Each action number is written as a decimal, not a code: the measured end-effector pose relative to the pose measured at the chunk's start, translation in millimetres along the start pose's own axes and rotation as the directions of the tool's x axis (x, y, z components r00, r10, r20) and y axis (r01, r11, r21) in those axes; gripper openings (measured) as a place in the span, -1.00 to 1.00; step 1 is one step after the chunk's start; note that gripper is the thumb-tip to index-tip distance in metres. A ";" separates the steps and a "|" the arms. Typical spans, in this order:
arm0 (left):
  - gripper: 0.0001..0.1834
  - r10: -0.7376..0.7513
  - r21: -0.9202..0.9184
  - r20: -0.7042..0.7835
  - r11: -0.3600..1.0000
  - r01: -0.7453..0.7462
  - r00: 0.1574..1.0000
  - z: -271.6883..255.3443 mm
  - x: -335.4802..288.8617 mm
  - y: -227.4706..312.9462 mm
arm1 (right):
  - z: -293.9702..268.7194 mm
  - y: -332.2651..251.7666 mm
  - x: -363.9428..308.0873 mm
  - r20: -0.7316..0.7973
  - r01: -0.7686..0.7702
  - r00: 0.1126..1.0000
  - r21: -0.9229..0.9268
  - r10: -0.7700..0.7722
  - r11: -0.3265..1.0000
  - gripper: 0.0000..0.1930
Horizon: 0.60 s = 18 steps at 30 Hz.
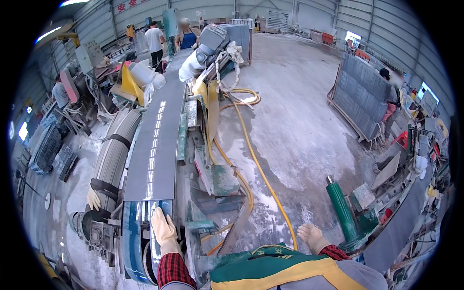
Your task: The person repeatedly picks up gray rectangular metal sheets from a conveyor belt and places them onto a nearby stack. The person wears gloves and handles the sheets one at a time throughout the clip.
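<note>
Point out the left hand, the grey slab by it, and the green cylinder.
Left hand (pixel 166 229): head view, middle of the hand.
Grey slab (pixel 166 137): head view, top face.
Green cylinder (pixel 341 207): head view, middle of its barrel.

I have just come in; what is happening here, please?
A gloved left hand is open over a machine's blue near end, close to a long grey slab; whether it touches anything is unclear. The right hand is open and empty, out to the side. Farther off stands a person in a white shirt.
</note>
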<state>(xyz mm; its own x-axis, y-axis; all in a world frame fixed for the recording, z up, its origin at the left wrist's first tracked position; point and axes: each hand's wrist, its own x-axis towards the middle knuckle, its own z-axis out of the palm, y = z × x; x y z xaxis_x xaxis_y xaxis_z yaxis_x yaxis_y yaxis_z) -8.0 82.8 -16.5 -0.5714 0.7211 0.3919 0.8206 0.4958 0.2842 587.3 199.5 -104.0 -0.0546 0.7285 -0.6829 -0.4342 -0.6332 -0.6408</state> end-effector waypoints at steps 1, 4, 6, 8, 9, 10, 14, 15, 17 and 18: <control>-0.50 -0.012 0.004 0.015 1.000 0.012 1.000 -0.4 -1.9 -0.7 | 7.0 0.1 1.0 0.019 -0.014 1.000 -0.003 0.014 1.000 -0.55; -0.47 -0.065 0.015 0.088 0.998 0.064 0.994 -6.2 -2.0 4.8 | 39.4 -0.5 5.8 0.056 -0.020 0.998 -0.119 0.027 0.993 -0.55; -0.48 -0.064 0.032 0.073 0.998 0.062 0.995 -6.1 -4.7 0.8 | 66.7 -4.5 -7.3 0.130 0.006 0.991 -0.175 0.017 0.985 -0.54; -0.48 -0.063 0.036 0.073 0.998 0.060 0.995 -5.5 -7.3 -0.4 | 82.5 -9.1 -21.1 0.199 0.023 0.980 -0.216 0.021 0.976 -0.51; -0.49 -0.065 0.035 0.078 0.997 0.062 0.995 -5.9 -7.9 -0.5 | 76.0 -2.1 -11.7 0.178 -0.018 0.982 -0.210 0.056 0.978 -0.51; -0.49 -0.061 0.029 0.081 0.998 0.059 0.995 -5.9 -5.8 1.9 | 68.2 5.2 2.2 0.157 -0.050 0.984 -0.199 0.082 0.979 -0.52; -0.49 -0.057 0.046 0.066 0.997 0.054 0.996 -7.6 -8.0 3.0 | 64.2 4.2 2.7 0.102 -0.087 0.989 -0.152 0.103 0.985 -0.58; -0.49 -0.063 0.049 0.066 0.997 0.059 0.996 -8.0 -9.1 2.5 | 56.6 6.0 7.1 0.152 -0.085 0.983 -0.122 0.103 0.989 -0.58; -0.49 -0.056 0.047 0.062 0.997 0.053 0.996 -7.1 -9.6 2.2 | 35.6 8.7 11.7 0.242 -0.081 0.966 -0.056 0.092 0.995 -0.58; -0.49 -0.049 0.047 0.057 0.998 0.047 0.997 -6.0 -10.0 1.2 | 33.1 10.6 13.7 0.180 -0.085 0.979 -0.085 0.099 0.993 -0.58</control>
<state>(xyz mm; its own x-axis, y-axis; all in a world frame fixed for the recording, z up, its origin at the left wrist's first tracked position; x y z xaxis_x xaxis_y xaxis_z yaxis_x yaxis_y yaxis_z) -1.4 73.3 -14.8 -0.6097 0.7222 0.3268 0.7926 0.5510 0.2610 552.2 211.4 -108.5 -0.2580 0.6972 -0.6688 -0.3502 -0.7127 -0.6079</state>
